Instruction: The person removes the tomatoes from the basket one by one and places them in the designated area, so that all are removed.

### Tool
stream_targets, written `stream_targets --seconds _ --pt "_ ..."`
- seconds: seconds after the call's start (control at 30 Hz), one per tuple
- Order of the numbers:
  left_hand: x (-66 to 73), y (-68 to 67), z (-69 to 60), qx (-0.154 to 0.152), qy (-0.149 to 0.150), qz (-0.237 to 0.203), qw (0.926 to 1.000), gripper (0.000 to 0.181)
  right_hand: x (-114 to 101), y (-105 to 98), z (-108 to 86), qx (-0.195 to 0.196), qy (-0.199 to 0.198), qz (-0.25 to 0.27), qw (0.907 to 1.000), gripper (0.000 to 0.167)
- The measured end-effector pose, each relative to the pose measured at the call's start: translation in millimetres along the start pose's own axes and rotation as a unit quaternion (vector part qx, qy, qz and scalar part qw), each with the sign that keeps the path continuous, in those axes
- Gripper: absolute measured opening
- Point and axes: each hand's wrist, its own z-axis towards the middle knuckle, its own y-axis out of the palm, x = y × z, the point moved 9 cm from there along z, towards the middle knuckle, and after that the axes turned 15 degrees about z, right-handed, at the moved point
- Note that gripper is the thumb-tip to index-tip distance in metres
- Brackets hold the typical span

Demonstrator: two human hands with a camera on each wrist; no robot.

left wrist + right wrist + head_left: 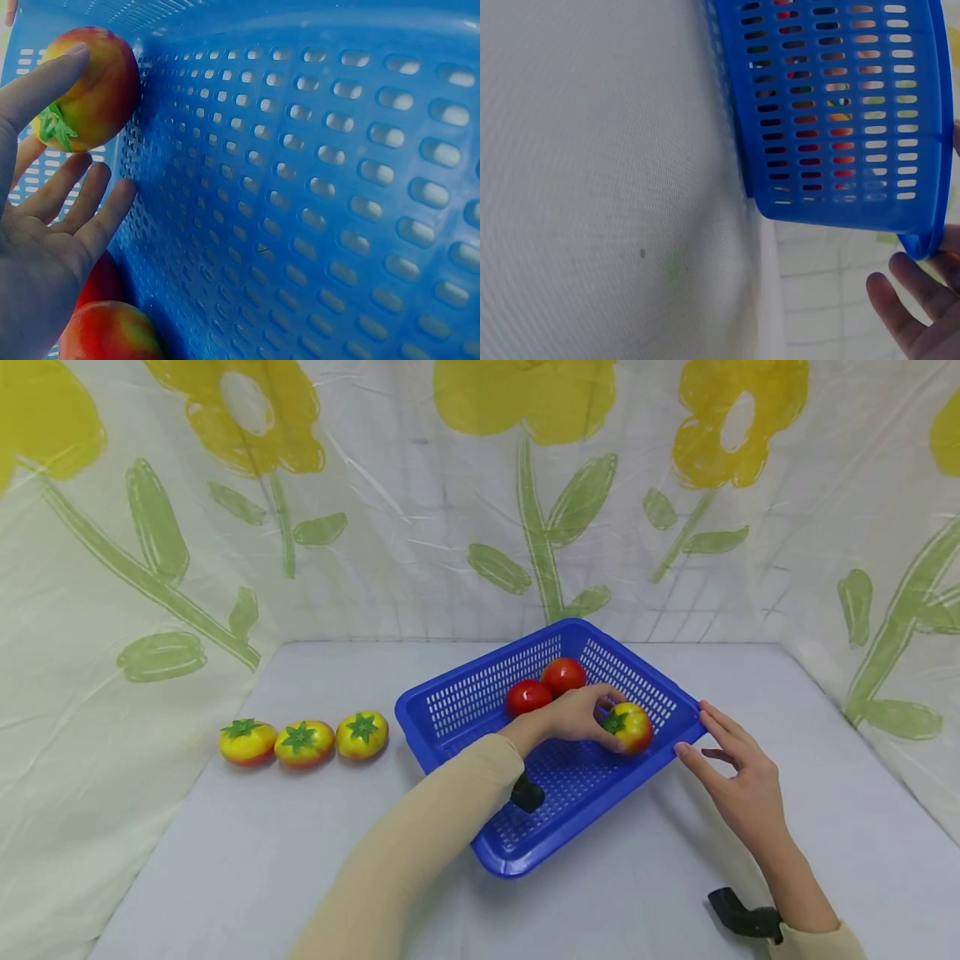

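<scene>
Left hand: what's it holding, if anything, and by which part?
The left hand holds a yellow-red fruit by its sides, beside its green leafy top.

White table (pixel 225 877), white curtain (pixel 405 552), yellow flowers (pixel 525 402), green leaves (pixel 582 500)

The head view is bright and evenly lit, a soft shadow on the pale surface (pixel 300 852) below the basket (pixel 512 866). The left wrist view is strongly saturated and bluish — pale glare along the top — while the right wrist view looks dimmer, greyish and soft.
</scene>
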Motion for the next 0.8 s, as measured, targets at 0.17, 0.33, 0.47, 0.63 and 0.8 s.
stream_targets --seconds 0.17,0.33,0.47,0.63,0.8 --pt "1.0 1.5 0.6 -0.003 0.003 0.003 1.0000 0.065 0.1 0.5 0.4 -0.002 -0.005 0.001 1.0000 0.062" --pt "1.5 2.5 0.5 -0.005 0.004 0.014 0.9999 0.066 0.7 0.5 0.4 -0.002 -0.004 -0.002 1.0000 0.062" --pt "3.0 2.9 0.6 -0.006 0.008 0.023 0.9997 0.066 1.1 0.1 0.0 -0.001 0.000 -0.003 1.0000 0.062" --pt "4.6 2.8 1.4 -0.008 0.013 0.027 0.9995 0.065 0.5 -0.5 -0.3 0.001 0.002 -0.003 1.0000 0.061" --pt "6.5 2.4 1.5 -0.009 0.019 0.027 0.9994 0.065 -0.4 -0.7 0.0 0.002 0.000 -0.005 1.0000 0.061"
